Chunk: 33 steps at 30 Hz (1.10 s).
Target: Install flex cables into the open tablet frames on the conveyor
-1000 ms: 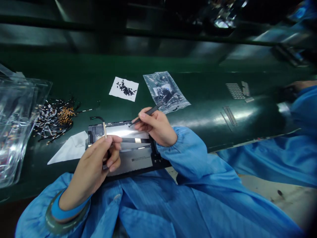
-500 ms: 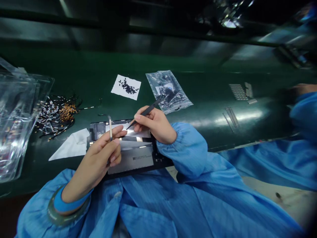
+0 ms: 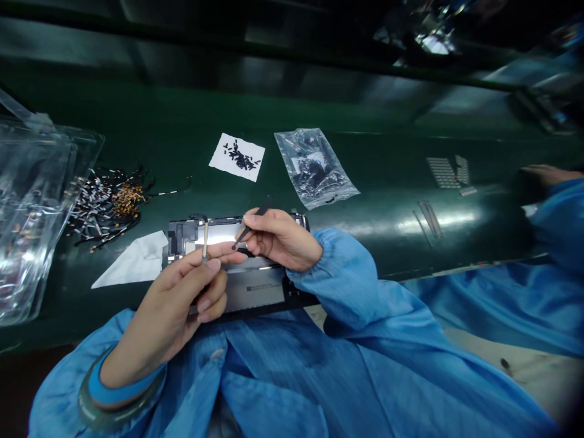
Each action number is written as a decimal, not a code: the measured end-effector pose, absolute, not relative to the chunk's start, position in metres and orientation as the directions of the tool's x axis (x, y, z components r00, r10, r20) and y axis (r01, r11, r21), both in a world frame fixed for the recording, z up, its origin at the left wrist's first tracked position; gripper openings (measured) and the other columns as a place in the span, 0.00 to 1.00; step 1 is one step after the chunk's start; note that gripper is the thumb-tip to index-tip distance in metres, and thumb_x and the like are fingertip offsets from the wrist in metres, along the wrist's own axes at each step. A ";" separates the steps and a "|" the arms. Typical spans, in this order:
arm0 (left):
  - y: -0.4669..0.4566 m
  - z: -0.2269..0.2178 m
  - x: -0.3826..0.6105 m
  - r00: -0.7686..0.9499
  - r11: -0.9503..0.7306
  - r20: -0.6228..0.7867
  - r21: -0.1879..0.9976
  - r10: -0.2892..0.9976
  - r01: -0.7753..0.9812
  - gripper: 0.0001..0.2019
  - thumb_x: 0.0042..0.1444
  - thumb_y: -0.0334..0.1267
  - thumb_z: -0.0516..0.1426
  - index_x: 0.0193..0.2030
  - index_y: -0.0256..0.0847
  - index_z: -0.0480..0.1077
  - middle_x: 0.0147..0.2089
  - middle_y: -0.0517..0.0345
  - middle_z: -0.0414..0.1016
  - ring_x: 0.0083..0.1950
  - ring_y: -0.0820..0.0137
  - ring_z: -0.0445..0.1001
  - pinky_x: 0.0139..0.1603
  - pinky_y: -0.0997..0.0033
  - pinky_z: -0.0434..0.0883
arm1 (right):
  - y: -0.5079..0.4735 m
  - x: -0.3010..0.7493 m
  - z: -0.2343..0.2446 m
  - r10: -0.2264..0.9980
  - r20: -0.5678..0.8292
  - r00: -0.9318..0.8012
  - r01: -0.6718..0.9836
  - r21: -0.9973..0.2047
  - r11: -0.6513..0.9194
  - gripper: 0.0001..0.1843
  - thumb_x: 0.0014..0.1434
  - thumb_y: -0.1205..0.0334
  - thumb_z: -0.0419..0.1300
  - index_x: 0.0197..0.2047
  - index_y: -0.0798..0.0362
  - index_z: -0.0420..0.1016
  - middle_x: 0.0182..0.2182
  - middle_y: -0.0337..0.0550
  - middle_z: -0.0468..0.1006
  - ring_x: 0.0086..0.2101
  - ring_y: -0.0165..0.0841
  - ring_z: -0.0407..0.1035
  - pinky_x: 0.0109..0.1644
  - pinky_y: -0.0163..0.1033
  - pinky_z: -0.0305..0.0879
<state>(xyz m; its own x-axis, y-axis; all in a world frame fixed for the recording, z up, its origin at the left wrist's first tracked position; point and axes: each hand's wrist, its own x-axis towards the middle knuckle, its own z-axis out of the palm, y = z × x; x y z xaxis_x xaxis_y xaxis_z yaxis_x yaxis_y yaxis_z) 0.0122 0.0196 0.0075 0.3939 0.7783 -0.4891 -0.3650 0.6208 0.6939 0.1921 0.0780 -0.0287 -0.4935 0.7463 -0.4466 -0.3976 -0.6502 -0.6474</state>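
My left hand (image 3: 191,286) is closed, pinching a thin cable with a pale flat strip (image 3: 205,240) between thumb and fingers; its dark upper end bends over. Black tweezers (image 3: 249,229) are held in my right hand (image 3: 283,237), pointing down at the left fingertips. A small dark bit shows at their tip, too small to name. Under both hands lies an opened flat device (image 3: 255,289), perhaps a tablet, with silver panels and a black frame. My hands hide its middle.
Small black pieces (image 3: 241,157) lie on white paper beyond the device, beside a clear plastic bag (image 3: 317,170). Left are a pile of cables (image 3: 109,207), a white cloth (image 3: 137,258) and clear plastic trays (image 3: 31,213). Metal strips (image 3: 429,219) and a co-worker's hand (image 3: 547,174) are right.
The tweezers stand steeper, and their tip now shows a small dark bit at my left fingertips. My left fingers reach slightly further right, still pinching the cable. The view has shifted a little.
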 end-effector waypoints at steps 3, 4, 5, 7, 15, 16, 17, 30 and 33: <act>0.019 0.010 0.011 0.402 0.631 -0.495 0.681 0.770 -0.371 0.10 0.55 0.41 0.63 0.39 0.37 0.79 0.17 0.67 0.52 0.19 0.82 0.48 0.16 0.84 0.53 | 0.078 0.190 -0.028 0.712 -0.500 -0.492 -0.406 -0.592 -0.696 0.13 0.61 0.67 0.60 0.25 0.62 0.77 0.18 0.42 0.79 0.18 0.23 0.72 0.23 0.22 0.71; 0.018 0.010 0.011 0.403 0.632 -0.495 0.680 0.770 -0.372 0.10 0.55 0.40 0.63 0.39 0.37 0.79 0.18 0.67 0.52 0.19 0.82 0.48 0.16 0.84 0.53 | 0.078 0.190 -0.027 0.703 -0.514 -0.491 -0.405 -0.580 -0.707 0.14 0.62 0.68 0.59 0.25 0.61 0.77 0.18 0.42 0.79 0.18 0.22 0.72 0.23 0.22 0.71; 0.018 0.009 0.011 0.404 0.634 -0.497 0.678 0.768 -0.372 0.10 0.55 0.40 0.62 0.39 0.36 0.79 0.18 0.67 0.52 0.19 0.82 0.48 0.16 0.84 0.53 | 0.078 0.190 -0.027 0.696 -0.524 -0.491 -0.398 -0.576 -0.714 0.15 0.62 0.68 0.58 0.24 0.61 0.76 0.18 0.42 0.79 0.18 0.22 0.72 0.23 0.22 0.70; 0.017 0.007 0.011 0.393 0.636 -0.506 0.677 0.768 -0.371 0.10 0.55 0.39 0.62 0.41 0.36 0.78 0.18 0.66 0.53 0.19 0.82 0.49 0.17 0.84 0.54 | 0.079 0.191 -0.026 0.703 -0.524 -0.481 -0.377 -0.600 -0.705 0.13 0.60 0.66 0.61 0.24 0.60 0.76 0.18 0.41 0.78 0.18 0.22 0.72 0.23 0.22 0.70; 0.019 0.007 0.012 0.195 0.656 -0.633 0.669 0.749 -0.350 0.16 0.57 0.32 0.57 0.52 0.31 0.74 0.20 0.62 0.61 0.22 0.79 0.58 0.21 0.83 0.58 | 0.093 0.205 -0.035 0.987 -0.158 -0.037 -0.197 -0.967 -0.162 0.22 0.42 0.49 0.73 0.31 0.54 0.70 0.21 0.34 0.78 0.20 0.25 0.73 0.23 0.27 0.70; 0.020 0.007 0.012 0.173 0.659 -0.645 0.668 0.744 -0.345 0.17 0.57 0.32 0.57 0.52 0.30 0.74 0.21 0.61 0.63 0.22 0.79 0.59 0.22 0.83 0.58 | 0.095 0.204 -0.038 0.990 -0.140 -0.021 -0.145 -0.979 -0.141 0.23 0.42 0.47 0.73 0.31 0.54 0.69 0.20 0.34 0.77 0.20 0.25 0.73 0.23 0.28 0.70; 0.020 0.006 0.012 0.154 0.659 -0.652 0.670 0.743 -0.342 0.17 0.56 0.32 0.57 0.52 0.30 0.74 0.22 0.60 0.64 0.23 0.79 0.60 0.23 0.83 0.60 | 0.096 0.204 -0.040 0.992 -0.129 -0.012 -0.098 -0.987 -0.129 0.23 0.43 0.47 0.72 0.31 0.54 0.69 0.20 0.34 0.76 0.20 0.26 0.72 0.23 0.29 0.70; 0.020 0.001 0.009 0.212 0.661 -0.627 0.695 0.750 -0.282 0.17 0.53 0.36 0.59 0.50 0.35 0.77 0.25 0.57 0.68 0.24 0.78 0.60 0.25 0.80 0.59 | 0.092 0.202 -0.057 0.998 0.068 -0.005 0.373 -0.926 0.065 0.12 0.56 0.52 0.63 0.34 0.52 0.71 0.23 0.35 0.74 0.27 0.30 0.73 0.35 0.37 0.71; 0.019 0.000 0.007 0.277 0.656 -0.596 0.706 0.754 -0.268 0.19 0.53 0.38 0.59 0.51 0.33 0.76 0.25 0.56 0.69 0.24 0.77 0.60 0.25 0.79 0.59 | 0.090 0.205 -0.052 0.991 0.124 0.050 0.318 -0.943 0.101 0.14 0.59 0.49 0.61 0.34 0.51 0.71 0.26 0.37 0.76 0.29 0.30 0.73 0.37 0.38 0.71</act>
